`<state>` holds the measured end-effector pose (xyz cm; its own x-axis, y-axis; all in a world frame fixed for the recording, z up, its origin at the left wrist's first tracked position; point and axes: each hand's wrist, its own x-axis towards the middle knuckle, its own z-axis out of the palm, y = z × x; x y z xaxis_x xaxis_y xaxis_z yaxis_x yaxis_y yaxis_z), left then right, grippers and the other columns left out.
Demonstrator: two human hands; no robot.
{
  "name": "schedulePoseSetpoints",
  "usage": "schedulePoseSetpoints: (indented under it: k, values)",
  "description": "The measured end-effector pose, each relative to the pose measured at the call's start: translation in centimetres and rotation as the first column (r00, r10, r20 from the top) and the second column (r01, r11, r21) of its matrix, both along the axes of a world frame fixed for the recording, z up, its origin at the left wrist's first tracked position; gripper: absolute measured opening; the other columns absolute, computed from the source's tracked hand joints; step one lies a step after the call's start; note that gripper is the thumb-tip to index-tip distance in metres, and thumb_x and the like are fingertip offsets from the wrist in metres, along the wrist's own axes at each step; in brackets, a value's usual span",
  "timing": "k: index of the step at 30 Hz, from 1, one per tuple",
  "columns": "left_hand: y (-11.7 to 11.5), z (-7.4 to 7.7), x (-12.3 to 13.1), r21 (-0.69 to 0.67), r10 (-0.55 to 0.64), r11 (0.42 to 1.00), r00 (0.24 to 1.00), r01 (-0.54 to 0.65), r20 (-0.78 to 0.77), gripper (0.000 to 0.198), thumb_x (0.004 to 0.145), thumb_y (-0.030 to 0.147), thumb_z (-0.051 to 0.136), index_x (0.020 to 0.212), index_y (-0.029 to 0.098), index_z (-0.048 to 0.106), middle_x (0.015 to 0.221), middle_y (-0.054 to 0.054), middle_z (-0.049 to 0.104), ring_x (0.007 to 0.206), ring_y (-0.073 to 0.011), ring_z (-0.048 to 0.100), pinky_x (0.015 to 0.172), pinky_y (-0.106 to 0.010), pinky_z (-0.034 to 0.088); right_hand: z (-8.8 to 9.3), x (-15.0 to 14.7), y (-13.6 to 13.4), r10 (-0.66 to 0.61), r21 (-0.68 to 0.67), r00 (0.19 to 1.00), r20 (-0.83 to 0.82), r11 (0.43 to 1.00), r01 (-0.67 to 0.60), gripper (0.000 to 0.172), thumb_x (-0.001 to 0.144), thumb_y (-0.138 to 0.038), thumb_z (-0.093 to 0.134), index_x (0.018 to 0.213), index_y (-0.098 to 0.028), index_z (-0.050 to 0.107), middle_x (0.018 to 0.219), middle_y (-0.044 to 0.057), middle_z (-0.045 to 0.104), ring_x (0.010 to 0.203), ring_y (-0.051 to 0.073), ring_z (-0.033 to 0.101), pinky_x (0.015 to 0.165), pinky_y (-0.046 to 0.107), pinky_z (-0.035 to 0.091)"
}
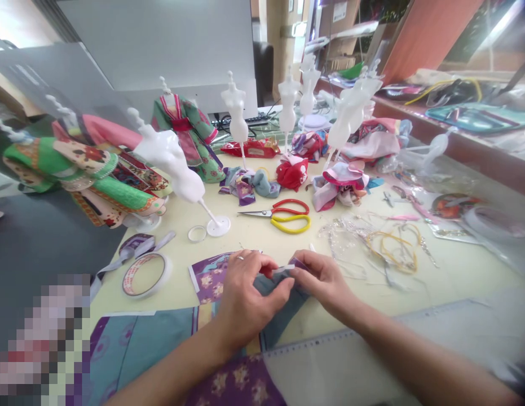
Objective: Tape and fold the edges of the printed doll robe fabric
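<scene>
Both hands meet over the table's front half, at a piece of teal and purple patterned fabric (pixel 287 316). My left hand (pixel 247 287) is closed on the fabric's upper edge, thumb pointing right. My right hand (pixel 323 277) pinches the same edge from the other side, thumb and fingers pressed together. Between the fingertips a short white strip (pixel 284 269) lies along the edge; whether it is stuck down I cannot tell. More of the patterned cloth, a teal panel (pixel 160 332) and a purple floral part (pixel 237 383), spreads under my left forearm.
Red-and-yellow-handled scissors (pixel 287 214) lie beyond the hands. A tape roll (pixel 146 274) sits at left, and a clear ruler (pixel 330 336) crosses the front. White doll mannequins (pixel 177 163), dressed dolls (pixel 84 175), cloth bundles (pixel 291 172) and tangled yellow cord (pixel 393 245) surround the work area.
</scene>
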<state>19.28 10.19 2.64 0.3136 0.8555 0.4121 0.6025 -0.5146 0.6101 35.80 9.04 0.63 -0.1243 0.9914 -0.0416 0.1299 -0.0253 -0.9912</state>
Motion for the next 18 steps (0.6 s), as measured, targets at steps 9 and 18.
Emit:
schedulePoseSetpoints:
  k: [9, 18]
  values:
    - [0.46, -0.17, 0.09, -0.027, -0.021, 0.999, 1.0, 0.021, 0.009, 0.013, 0.081, 0.015, 0.052, 0.069, 0.019, 0.055, 0.065, 0.002, 0.058, 0.068, -0.0147, 0.052, 0.076, -0.032, 0.038, -0.16, -0.48, -0.3, -0.019, 0.187, 0.996, 0.09, 0.982, 0.002, 0.011, 0.078, -0.021, 0.056, 0.067, -0.018, 0.056, 0.063, -0.002, 0.051, 0.061, 0.012, 0.045, 0.058, 0.026, 0.035]
    - [0.59, -0.24, -0.31, -0.512, 0.145, 0.858, 0.932, 0.05, 0.333, 0.016, 0.088, 0.032, 0.048, 0.085, 0.02, 0.059, 0.094, -0.001, 0.065, 0.059, -0.0084, 0.051, 0.056, -0.021, 0.042, -0.67, 0.12, 0.0, 0.023, 0.103, 0.999, -0.044, 0.995, -0.018, 0.02, 0.086, -0.036, 0.055, 0.077, -0.018, 0.059, 0.069, -0.001, 0.054, 0.063, 0.011, 0.048, 0.055, 0.023, 0.037]
